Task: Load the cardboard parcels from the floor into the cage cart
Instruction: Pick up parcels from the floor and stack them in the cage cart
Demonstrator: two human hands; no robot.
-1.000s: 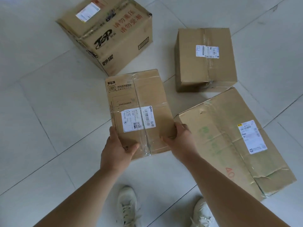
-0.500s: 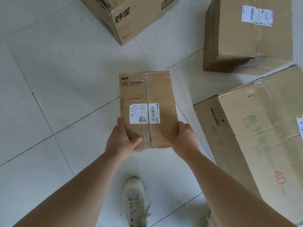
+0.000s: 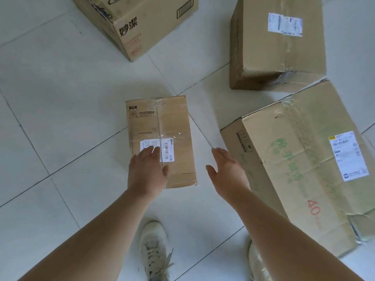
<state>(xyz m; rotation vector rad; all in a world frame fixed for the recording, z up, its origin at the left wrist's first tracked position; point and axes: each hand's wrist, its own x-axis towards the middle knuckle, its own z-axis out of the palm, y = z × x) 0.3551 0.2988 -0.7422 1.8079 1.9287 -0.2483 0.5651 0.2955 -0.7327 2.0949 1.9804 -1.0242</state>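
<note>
A small taped cardboard parcel (image 3: 172, 122) with a white label lies flat on the tiled floor in the middle of the head view. My left hand (image 3: 147, 171) hovers over its near end with the fingers spread, covering part of the label; I cannot tell if it touches. My right hand (image 3: 227, 171) is open in the air just right of the parcel, holding nothing. Three bigger parcels lie around: a long one with green print (image 3: 300, 159) at the right, a plain one (image 3: 278, 41) at the upper right, a printed one (image 3: 142, 21) at the top. No cage cart is in view.
The floor is pale square tile (image 3: 60, 98) with dark grout lines. My two white shoes (image 3: 154, 252) stand at the bottom edge, just behind the small parcel. The long parcel lies close beside my right arm.
Both hands gripped the small parcel's near end before. Now it lies on the floor and both hands have let go, open above and beside it.
</note>
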